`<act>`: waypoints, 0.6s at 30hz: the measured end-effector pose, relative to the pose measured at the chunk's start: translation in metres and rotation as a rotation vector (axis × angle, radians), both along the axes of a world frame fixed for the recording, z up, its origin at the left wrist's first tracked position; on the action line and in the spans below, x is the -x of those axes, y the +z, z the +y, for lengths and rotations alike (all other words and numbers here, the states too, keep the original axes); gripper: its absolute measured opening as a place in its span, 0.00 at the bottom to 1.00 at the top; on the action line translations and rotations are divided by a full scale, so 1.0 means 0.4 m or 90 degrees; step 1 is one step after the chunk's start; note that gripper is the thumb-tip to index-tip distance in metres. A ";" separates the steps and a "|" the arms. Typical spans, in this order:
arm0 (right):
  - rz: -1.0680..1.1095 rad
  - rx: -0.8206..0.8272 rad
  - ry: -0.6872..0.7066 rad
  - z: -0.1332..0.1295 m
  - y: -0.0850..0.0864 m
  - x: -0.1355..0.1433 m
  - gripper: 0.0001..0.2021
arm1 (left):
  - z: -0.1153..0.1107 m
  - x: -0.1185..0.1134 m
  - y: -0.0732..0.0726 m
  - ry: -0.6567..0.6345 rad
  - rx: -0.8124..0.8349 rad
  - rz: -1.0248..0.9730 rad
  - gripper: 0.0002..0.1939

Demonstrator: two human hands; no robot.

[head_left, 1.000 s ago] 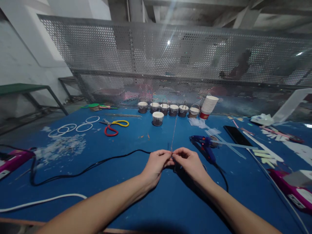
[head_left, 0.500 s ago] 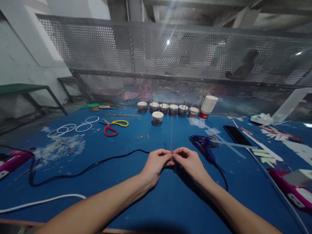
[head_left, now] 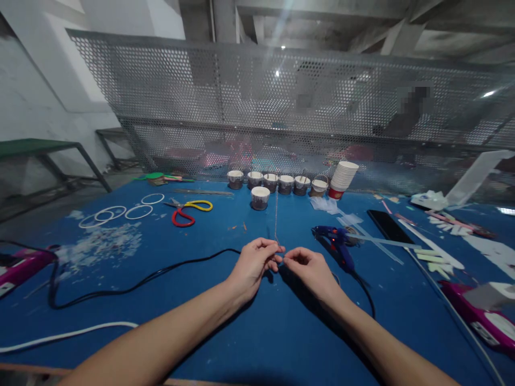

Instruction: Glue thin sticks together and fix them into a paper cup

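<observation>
- Head view: the left hand (head_left: 253,264) is drawing slightly away from the right hand (head_left: 313,269), parting their fingertips.
- Its fingers are pinching a thin strand (head_left: 276,219), which is stretching toward the row of cups (head_left: 286,185).
- Right fingers are curling; I cannot tell whether they are gripping anything.
- A glue gun (head_left: 340,247) is lying on the surface (head_left: 225,343), right of both hands.

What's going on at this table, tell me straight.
The person's left hand pinches a thin strand, which runs away toward the row of small pots. The right hand is close beside it; whether it grips anything is unclear. A glue gun lies to the right, scissors to the left.
</observation>
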State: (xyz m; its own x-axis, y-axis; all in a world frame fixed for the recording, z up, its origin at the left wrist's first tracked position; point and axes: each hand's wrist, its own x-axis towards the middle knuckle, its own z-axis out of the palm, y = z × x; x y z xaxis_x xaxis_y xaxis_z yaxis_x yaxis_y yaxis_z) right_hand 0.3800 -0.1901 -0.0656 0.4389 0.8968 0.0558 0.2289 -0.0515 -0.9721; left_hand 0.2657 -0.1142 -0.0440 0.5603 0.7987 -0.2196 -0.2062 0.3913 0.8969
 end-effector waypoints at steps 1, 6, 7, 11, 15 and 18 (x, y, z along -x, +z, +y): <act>-0.005 0.005 0.009 0.000 -0.002 0.002 0.07 | 0.000 0.000 0.001 -0.002 0.000 -0.003 0.05; -0.082 0.027 0.055 -0.011 0.008 0.015 0.07 | -0.001 0.002 -0.002 -0.008 0.004 -0.008 0.05; -0.107 0.033 0.067 -0.017 0.015 0.017 0.07 | -0.001 0.003 -0.003 -0.013 0.003 -0.008 0.05; -0.237 0.048 0.103 -0.066 0.047 -0.008 0.07 | 0.000 0.005 -0.004 -0.028 -0.002 -0.013 0.05; -0.389 0.052 -0.022 -0.140 0.070 -0.111 0.11 | 0.001 0.005 0.000 -0.038 -0.002 -0.005 0.05; -0.503 0.139 -0.214 -0.167 0.073 -0.206 0.15 | -0.001 0.004 0.000 -0.050 -0.008 0.004 0.05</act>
State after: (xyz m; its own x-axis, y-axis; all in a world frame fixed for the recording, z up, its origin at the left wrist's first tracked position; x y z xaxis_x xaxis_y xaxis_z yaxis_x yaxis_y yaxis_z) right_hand 0.4624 -0.2568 -0.0363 0.5868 0.7533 0.2970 0.7687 -0.4031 -0.4966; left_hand 0.2640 -0.1147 -0.0439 0.6205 0.7544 -0.2142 -0.1692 0.3955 0.9028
